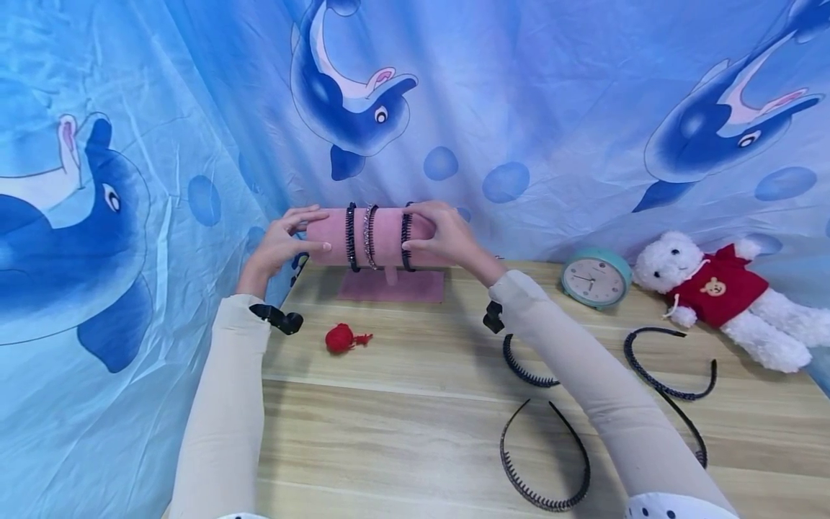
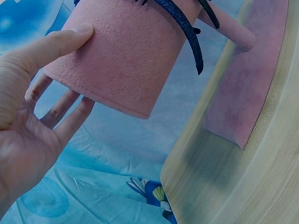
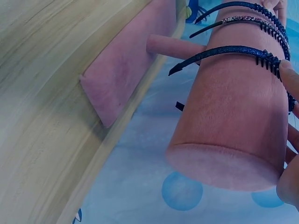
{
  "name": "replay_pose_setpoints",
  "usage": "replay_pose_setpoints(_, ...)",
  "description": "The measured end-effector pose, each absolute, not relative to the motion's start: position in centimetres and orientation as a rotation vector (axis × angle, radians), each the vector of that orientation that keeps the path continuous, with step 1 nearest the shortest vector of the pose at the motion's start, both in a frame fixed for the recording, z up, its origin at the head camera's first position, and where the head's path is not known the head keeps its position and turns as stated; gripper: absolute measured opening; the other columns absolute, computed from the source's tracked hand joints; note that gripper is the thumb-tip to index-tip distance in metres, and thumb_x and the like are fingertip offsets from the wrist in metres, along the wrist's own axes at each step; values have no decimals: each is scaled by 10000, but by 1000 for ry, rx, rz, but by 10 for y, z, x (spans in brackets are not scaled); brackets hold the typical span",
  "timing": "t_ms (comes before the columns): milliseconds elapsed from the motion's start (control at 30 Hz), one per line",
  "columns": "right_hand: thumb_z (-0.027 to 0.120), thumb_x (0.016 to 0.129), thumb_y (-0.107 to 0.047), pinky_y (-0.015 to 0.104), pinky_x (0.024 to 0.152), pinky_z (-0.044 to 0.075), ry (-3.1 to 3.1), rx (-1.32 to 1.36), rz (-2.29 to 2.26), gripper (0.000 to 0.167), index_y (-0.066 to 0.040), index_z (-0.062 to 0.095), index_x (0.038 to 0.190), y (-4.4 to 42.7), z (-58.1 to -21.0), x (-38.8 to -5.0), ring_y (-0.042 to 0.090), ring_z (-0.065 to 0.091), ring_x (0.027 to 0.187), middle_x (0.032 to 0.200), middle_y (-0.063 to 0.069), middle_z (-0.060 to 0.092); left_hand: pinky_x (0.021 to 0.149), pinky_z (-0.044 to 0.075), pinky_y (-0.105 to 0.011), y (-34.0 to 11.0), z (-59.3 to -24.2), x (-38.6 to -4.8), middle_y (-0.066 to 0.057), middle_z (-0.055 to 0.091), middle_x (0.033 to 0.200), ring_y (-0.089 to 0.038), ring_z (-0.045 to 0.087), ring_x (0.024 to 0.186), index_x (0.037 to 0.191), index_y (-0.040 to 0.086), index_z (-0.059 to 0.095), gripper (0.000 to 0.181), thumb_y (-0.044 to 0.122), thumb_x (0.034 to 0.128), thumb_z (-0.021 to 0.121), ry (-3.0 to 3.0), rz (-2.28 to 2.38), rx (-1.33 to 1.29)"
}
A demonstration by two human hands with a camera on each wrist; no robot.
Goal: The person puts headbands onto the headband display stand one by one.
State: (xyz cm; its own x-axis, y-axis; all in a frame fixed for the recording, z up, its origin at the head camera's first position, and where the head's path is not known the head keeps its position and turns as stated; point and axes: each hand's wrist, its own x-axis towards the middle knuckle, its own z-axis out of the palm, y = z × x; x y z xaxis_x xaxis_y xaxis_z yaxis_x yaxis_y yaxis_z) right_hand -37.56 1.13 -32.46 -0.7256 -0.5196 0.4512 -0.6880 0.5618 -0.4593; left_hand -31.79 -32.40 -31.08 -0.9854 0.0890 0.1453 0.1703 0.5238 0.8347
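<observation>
A pink padded cylinder (image 1: 387, 234) stands on a short stem over a flat pink base (image 1: 415, 286). Three headbands are fitted over it: a dark one on the left (image 1: 351, 236), a glittery one in the middle (image 1: 369, 236) and a dark one on the right (image 1: 406, 236). My left hand (image 1: 279, 244) grips the cylinder's left end, thumb in front, fingers behind; the left wrist view shows this hand (image 2: 32, 112) at the end's rim. My right hand (image 1: 450, 234) holds the right headband between thumb and fingers; its thumb touches that band (image 3: 229, 50) in the right wrist view.
A red yarn item (image 1: 340, 338) lies in front of the base. Several loose headbands lie at the right, one (image 1: 547, 501) near the front and one (image 1: 671, 391) farther right. A green-rimmed clock (image 1: 593, 280) and a white plush bear (image 1: 716, 288) are at the back right, by a blue curtain.
</observation>
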Motion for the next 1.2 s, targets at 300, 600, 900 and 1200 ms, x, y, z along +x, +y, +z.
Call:
replay_pose_setpoints(300,857,807,-428,482,1193,339,-2563,1016,898,687,-252,600,1419,-1,-319,-373,237,491,1391,1469,8,593,1149,380,-540,-336,-329,-336,20,327,1659,-294,402,1419,1474,163,555,705,155,834,851,-2640,-1478,-217)
replay_pose_setpoints(600,840,839,-387,425,1196,346,-2600,1047,928,666,-252,580,1437,-14,-316,-373,227,465,1404,1489,-12,574,1150,385,-543,-341,-335,-341,57,341,1642,-282,415,1399,1455,220,580,704,194,815,872,-2627,-1480,-238)
replay_pose_setpoints(900,837,846,-363,412,1204,338,-2595,1087,960,648,-235,585,1430,-23,-313,-372,233,480,1394,1489,-2,575,1141,388,-535,-338,-331,-339,16,332,1653,-313,413,1400,1471,173,559,707,137,828,851,-2633,-1492,-246)
replay_pose_setpoints(1200,823,855,-393,411,1197,344,-2588,1105,947,659,-234,569,1442,-27,-316,-375,226,476,1388,1483,-17,577,1146,382,-532,-326,-311,-320,-45,313,1664,-330,400,1401,1473,94,539,700,64,834,824,-2650,-1534,-238)
